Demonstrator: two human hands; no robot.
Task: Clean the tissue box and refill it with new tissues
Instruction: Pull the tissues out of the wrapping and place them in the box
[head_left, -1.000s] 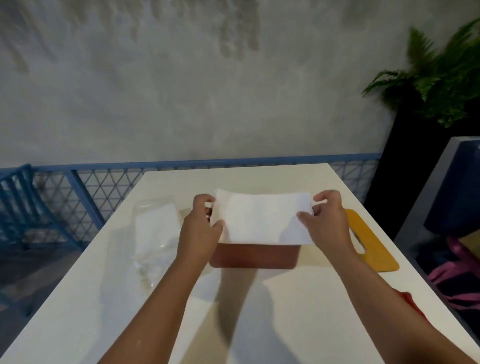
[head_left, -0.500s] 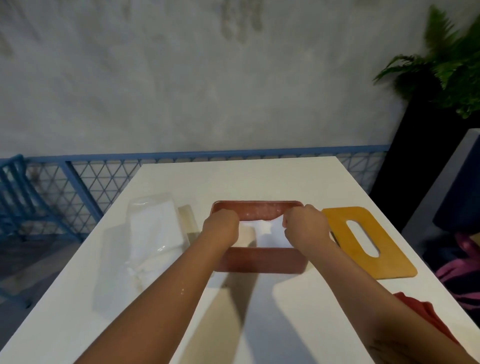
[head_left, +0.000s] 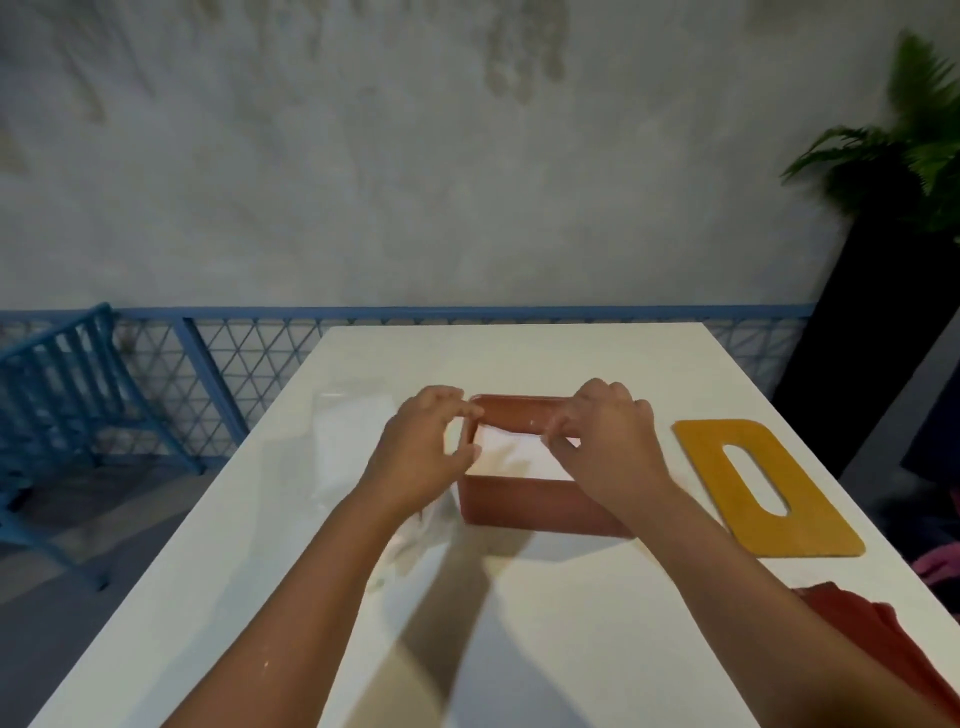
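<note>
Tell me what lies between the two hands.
In the head view, between the left hand and right hand lie the white tissues, inside the open brown tissue box.

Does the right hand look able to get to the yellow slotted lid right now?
Probably yes: the lid lies flat right of the tissue box, nothing between it and the right hand.

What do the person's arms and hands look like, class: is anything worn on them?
The left hand and right hand are bare: no gloves, rings, watch or bracelet show. The left forearm and right forearm are bare too, with no sleeve in view.
</note>
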